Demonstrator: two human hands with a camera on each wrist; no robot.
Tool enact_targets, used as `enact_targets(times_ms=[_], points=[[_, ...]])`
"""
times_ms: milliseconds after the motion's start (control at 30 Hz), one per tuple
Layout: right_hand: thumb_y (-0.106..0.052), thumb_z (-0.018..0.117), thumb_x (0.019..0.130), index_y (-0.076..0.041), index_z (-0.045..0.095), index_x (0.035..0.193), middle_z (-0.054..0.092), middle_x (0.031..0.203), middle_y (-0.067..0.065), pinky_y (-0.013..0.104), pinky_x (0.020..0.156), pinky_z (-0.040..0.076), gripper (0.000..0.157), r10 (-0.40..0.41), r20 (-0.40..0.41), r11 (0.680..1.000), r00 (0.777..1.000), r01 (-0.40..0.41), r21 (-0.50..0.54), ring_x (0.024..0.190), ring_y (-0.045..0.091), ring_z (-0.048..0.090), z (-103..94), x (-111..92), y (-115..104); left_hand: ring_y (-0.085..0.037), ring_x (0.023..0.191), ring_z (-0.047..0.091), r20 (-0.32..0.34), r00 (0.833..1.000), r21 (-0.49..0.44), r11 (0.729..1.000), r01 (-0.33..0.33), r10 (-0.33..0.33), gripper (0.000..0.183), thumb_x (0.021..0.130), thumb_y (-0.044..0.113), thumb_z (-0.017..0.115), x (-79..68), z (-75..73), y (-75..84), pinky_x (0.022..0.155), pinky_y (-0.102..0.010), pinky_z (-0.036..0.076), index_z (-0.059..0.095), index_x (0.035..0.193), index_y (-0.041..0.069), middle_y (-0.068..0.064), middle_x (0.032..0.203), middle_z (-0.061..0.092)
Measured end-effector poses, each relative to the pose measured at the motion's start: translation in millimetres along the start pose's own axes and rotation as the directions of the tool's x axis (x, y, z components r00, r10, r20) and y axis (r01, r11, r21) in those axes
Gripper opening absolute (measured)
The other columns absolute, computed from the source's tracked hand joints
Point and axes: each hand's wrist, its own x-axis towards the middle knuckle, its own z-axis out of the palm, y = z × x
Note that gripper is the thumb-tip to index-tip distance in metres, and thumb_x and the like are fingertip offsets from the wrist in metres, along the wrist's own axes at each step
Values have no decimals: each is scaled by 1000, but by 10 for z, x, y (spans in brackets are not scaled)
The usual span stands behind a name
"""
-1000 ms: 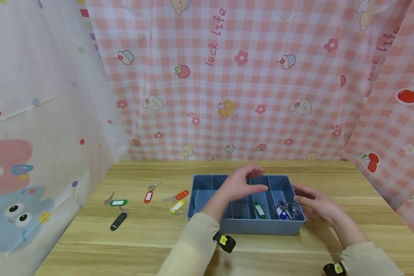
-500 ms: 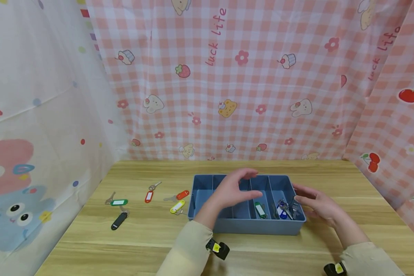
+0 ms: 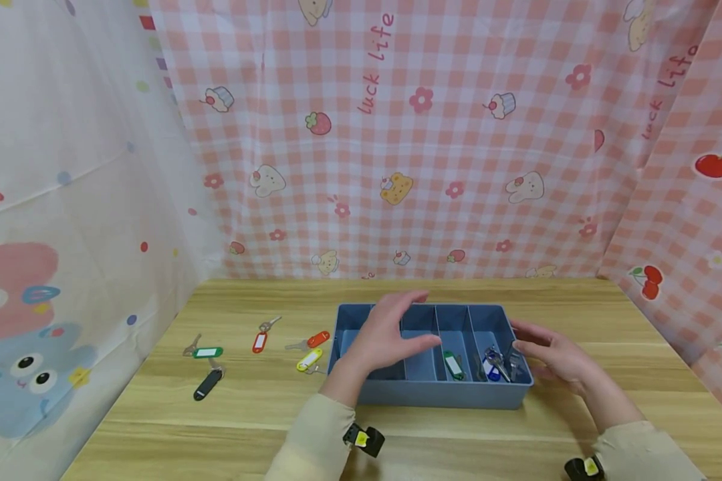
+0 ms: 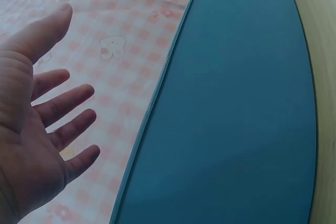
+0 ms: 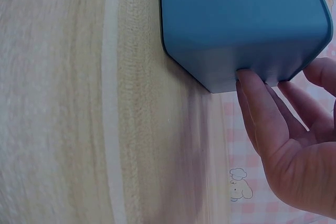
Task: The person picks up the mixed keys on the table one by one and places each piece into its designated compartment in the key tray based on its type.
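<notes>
A blue-grey divided box (image 3: 439,394) stands on the table. My left hand (image 3: 380,334) hovers above its left part, thumb and fingers spread with nothing between them. The left wrist view shows that palm and its loose fingers beside the box's long wall (image 4: 226,98). At the box's right end, my right hand (image 3: 556,357) rests its fairly straight fingertips against the outer wall (image 5: 231,61), thumb by the rim. Keys with blue tags (image 3: 491,366) lie in the rightmost compartment. A green-tagged key (image 3: 454,366) lies in the compartment to its left.
Left of the box lie a yellow-tagged key (image 3: 309,361), two red-tagged keys (image 3: 318,339), (image 3: 260,343), a green-tagged key (image 3: 207,353) and a black-tagged key (image 3: 208,385). Patterned curtains (image 3: 421,153) hang behind and beside the wooden table (image 3: 156,417).
My left hand has moved left over the box, away from the green-tagged key's compartment, its fingers staying apart. The right hand, the box and the keys have stayed put.
</notes>
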Motion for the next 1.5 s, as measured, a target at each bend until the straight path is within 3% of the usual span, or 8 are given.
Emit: enact_targets(times_ms=[300,600,1000,1500], points=[[-17,56,102,6,23,153,24,154,32,44,94,50,65,-5,3,1000,1000,5,5,112,10,56,-7,13,16,-23,131,44,-86,996,101,995,-17,26,72,87,41,75,-110,-164,-117,106,-49,37,45,147,15,-2,141,53],[-18,57,102,7,23,152,23,154,33,43,94,51,66,-7,7,1000,1000,7,11,112,10,57,-4,13,8,-26,127,48,-193,978,157,986,-49,79,72,85,37,79,-191,-309,-272,106,-52,35,48,145,11,-7,136,58],[-19,59,101,6,24,153,24,154,33,43,95,50,68,8,-4,1000,1000,-8,10,113,10,56,2,-7,-11,-27,125,49,-223,972,227,974,-23,75,73,84,36,79,-319,-479,-516,104,-54,36,47,146,14,-8,135,58],[-19,59,101,5,23,153,23,154,33,45,95,50,68,8,-2,1000,1000,-8,4,114,13,56,-1,-4,-4,-32,124,50,-261,965,269,962,46,27,70,84,34,80,-509,-686,-805,104,-54,36,51,142,8,-11,133,60]])
